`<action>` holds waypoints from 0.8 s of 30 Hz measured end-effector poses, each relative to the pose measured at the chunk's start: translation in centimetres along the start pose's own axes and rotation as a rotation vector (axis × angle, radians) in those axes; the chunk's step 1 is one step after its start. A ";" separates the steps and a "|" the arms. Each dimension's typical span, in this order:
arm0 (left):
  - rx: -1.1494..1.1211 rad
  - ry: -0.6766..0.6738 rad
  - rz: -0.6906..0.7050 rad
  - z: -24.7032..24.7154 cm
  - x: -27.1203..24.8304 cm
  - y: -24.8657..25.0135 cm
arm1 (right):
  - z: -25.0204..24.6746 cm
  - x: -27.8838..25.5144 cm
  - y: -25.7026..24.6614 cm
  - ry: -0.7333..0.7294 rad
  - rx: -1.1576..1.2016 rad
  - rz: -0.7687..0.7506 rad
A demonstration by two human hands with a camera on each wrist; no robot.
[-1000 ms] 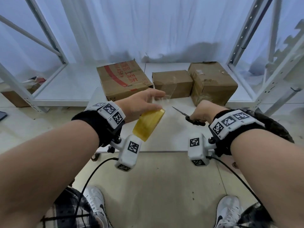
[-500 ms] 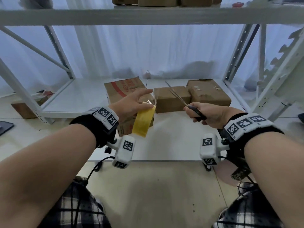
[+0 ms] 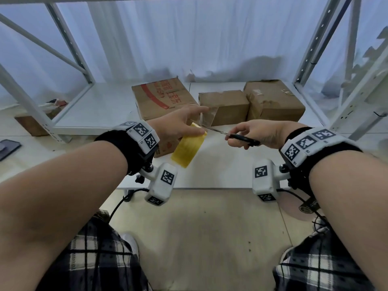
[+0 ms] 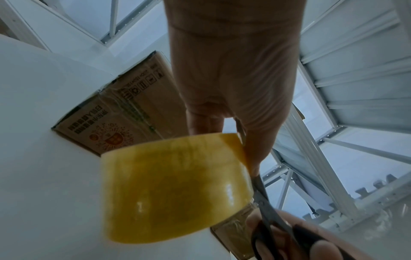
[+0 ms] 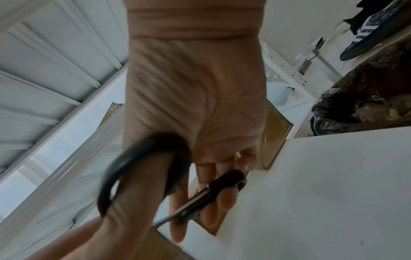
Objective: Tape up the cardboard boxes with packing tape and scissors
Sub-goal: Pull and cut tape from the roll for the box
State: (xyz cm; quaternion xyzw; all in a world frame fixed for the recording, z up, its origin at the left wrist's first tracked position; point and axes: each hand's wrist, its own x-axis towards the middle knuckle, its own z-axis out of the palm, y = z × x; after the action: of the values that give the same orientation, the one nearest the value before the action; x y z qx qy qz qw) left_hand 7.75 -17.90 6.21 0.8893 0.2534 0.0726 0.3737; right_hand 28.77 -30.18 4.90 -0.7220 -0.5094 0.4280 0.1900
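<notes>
My left hand (image 3: 180,124) holds a yellow roll of packing tape (image 3: 188,149) (image 4: 175,186) above the white table, with a clear strip of tape (image 3: 206,117) pulled up to its forefinger. My right hand (image 3: 255,133) (image 5: 193,109) grips black-handled scissors (image 3: 241,138) (image 5: 142,168), thumb through one loop. Their blades (image 3: 216,130) reach left to the strip just beside the roll. Three cardboard boxes stand behind: a large red-printed box (image 3: 163,97), a small box (image 3: 225,106) and a box at the right (image 3: 273,99).
The white table (image 3: 220,171) stands before a low white shelf (image 3: 94,106) framed by metal rack posts (image 3: 69,40). A phone (image 3: 8,148) lies at far left on the floor. A dark bag of scraps (image 5: 360,102) sits beside the table.
The scissors swung down from pointing up to lying level, with the blades now at the tape strip. The head view tilted down, and the left hand holds the roll a little lower.
</notes>
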 end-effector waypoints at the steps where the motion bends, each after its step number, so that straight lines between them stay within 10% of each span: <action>1: 0.013 -0.004 0.001 0.1 0.1 0.0 | 0.0 0.0 0.0 0.007 0.000 -0.014; 24: -0.005 -0.049 -0.070 0.2 0.2 0.0 | -0.1 -0.5 -0.6 0.027 -0.176 -0.062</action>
State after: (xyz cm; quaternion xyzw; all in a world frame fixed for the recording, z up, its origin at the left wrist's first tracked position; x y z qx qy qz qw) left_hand 8.00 -17.88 6.03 0.8806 0.2747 0.0383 0.3842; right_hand 28.43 -30.37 5.64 -0.7255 -0.5645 0.3656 0.1460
